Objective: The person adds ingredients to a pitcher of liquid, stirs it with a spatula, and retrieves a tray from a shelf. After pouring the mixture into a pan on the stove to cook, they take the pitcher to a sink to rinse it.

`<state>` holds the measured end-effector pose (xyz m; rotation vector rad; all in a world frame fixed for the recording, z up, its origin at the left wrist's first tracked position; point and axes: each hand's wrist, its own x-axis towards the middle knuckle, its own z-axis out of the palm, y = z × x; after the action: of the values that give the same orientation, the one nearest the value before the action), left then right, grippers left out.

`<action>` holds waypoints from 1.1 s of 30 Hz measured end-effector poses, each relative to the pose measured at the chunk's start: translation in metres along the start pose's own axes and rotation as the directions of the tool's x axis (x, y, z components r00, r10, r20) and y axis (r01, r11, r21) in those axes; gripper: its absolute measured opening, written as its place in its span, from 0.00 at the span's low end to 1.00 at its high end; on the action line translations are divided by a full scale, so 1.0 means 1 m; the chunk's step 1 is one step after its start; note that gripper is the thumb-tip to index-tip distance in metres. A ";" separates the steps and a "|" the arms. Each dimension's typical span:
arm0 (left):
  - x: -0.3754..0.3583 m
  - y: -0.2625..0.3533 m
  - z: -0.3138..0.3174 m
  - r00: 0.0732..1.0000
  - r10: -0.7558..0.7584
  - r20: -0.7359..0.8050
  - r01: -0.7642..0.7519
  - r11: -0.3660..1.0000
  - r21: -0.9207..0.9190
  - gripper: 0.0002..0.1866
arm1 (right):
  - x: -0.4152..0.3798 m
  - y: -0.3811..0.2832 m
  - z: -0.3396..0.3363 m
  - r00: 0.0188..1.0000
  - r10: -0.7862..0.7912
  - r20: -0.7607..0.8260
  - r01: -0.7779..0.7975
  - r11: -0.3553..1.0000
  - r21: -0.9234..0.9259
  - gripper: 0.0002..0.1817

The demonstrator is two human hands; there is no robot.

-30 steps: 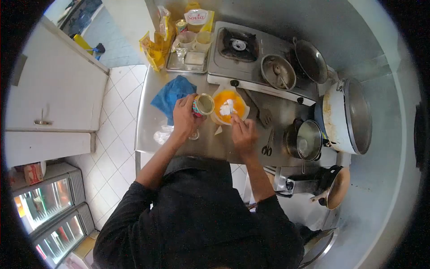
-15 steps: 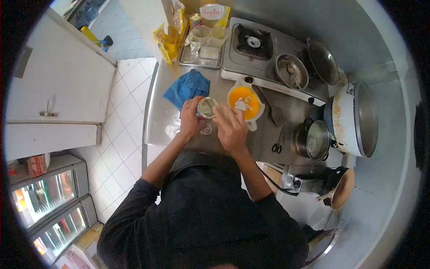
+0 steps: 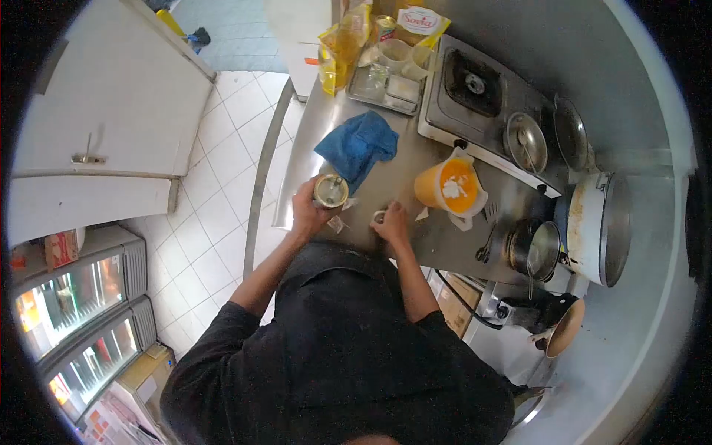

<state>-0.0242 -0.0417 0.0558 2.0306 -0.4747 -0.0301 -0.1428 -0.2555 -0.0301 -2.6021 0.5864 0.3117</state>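
My left hand (image 3: 308,211) is closed round a tin can (image 3: 331,191), whose round top faces up. A dark shape shows at its top, too small to make out. Low over the counter, my right hand (image 3: 394,225) has its fingers closed at a small round object (image 3: 380,216), which they partly cover. To the right of that hand stands a plastic jug (image 3: 430,187) with orange liquid and a white lump in it. Beyond the can lies a crumpled blue cloth (image 3: 359,145). A scrap of clear plastic (image 3: 338,224) rests beside my left hand.
A gas stove (image 3: 489,104) with pans stands at the back right. Behind the cloth is a metal tray (image 3: 360,95) with cups, near yellow bags (image 3: 345,52). Scissors (image 3: 483,252), pots (image 3: 535,251) and a large white pot (image 3: 582,222) stand or lie to the right.
My right hand has left the can's top and moved down to the small round object on the counter. The can is farther from the jug. The view has shifted.
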 end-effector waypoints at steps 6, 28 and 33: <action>0.021 -0.014 -0.005 0.992 -0.029 0.119 0.048 0.985 -0.165 0.35 | 0.007 -0.022 -0.050 0.945 0.128 0.302 -0.211 0.942 0.262 0.20; 0.135 -0.002 0.020 0.992 0.098 0.075 -0.081 0.974 -0.210 0.33 | 0.065 -0.180 -0.151 0.811 -0.242 -0.532 0.297 0.955 0.019 0.17; 0.211 -0.002 0.067 0.996 0.024 -0.085 -0.046 0.961 -0.274 0.31 | 0.057 -0.165 -0.172 0.749 0.013 -0.663 0.201 0.948 0.246 0.13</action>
<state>0.1562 -0.1698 0.0582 1.7425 -0.4298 0.0073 0.0024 -0.2239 0.1652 -2.3726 0.6546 -0.7250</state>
